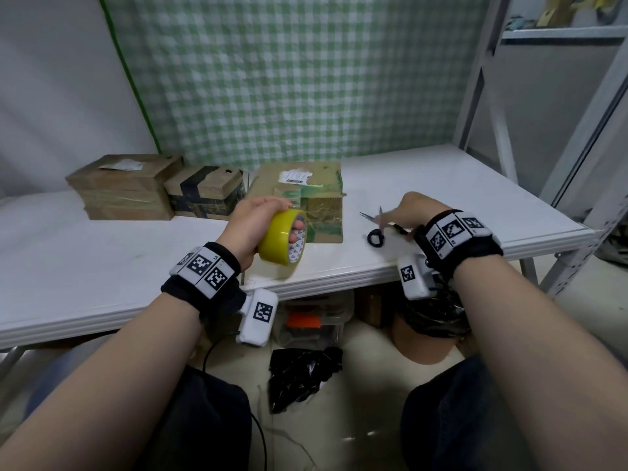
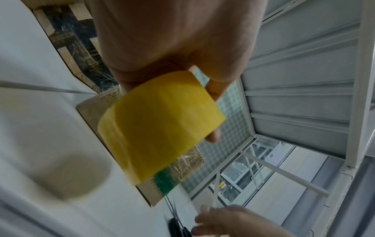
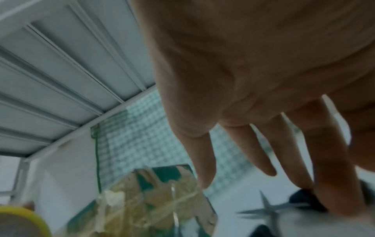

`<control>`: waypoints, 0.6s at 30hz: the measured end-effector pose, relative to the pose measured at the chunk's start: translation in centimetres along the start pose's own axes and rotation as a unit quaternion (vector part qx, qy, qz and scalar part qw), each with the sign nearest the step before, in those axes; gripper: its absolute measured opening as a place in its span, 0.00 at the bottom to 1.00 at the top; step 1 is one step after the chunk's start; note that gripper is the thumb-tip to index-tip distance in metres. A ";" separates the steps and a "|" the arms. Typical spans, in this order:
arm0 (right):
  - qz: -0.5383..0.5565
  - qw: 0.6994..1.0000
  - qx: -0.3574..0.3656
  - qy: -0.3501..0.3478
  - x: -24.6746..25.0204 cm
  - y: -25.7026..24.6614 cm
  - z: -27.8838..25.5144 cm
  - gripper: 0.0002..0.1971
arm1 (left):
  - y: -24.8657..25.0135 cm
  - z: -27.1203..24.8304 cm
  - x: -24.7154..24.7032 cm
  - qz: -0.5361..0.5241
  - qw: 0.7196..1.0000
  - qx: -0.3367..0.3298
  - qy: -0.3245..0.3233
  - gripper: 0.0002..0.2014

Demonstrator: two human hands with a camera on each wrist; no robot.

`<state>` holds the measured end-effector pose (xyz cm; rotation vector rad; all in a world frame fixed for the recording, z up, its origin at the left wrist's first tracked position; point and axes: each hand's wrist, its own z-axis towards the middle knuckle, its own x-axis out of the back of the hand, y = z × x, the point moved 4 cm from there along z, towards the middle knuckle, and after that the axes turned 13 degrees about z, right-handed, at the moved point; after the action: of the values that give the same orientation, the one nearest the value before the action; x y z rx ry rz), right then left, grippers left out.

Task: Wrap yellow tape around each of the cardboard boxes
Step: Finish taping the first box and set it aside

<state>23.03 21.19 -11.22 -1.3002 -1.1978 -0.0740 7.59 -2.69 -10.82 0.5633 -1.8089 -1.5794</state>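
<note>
L hand (image 1: 253, 222) fingers thru tape roll (image 1: 282, 236) core, gripping

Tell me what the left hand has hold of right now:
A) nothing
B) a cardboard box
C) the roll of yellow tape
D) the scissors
C: the left hand has its fingers through the core of the roll of yellow tape, while the scissors lie open on the table by the right hand.
</note>
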 end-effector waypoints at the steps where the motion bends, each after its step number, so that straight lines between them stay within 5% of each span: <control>1: 0.026 0.999 0.030 0.004 -0.2 -0.8 0.0 0.20 | -0.1 0.1 0.0 0.002 1.000 0.003 0.001 0.05; 5: 0.162 0.972 0.168 0.014 -2.0 -4.7 -0.3 0.25 | -0.2 0.3 0.0 0.005 1.000 0.012 0.002 0.05; 8: 0.145 0.966 0.213 -0.005 -4.2 -6.2 0.3 0.30 | -0.3 0.3 0.0 0.002 1.000 0.015 0.002 0.05; 18: 0.046 0.972 0.232 0.001 -6.3 -5.4 1.5 0.46 | 0.0 -0.1 -0.7 -0.022 0.999 -0.017 -0.024 0.02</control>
<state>15.80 16.93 -12.26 -0.9388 -1.0700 0.2606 8.10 -2.28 -10.97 0.5570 -1.8131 -1.6625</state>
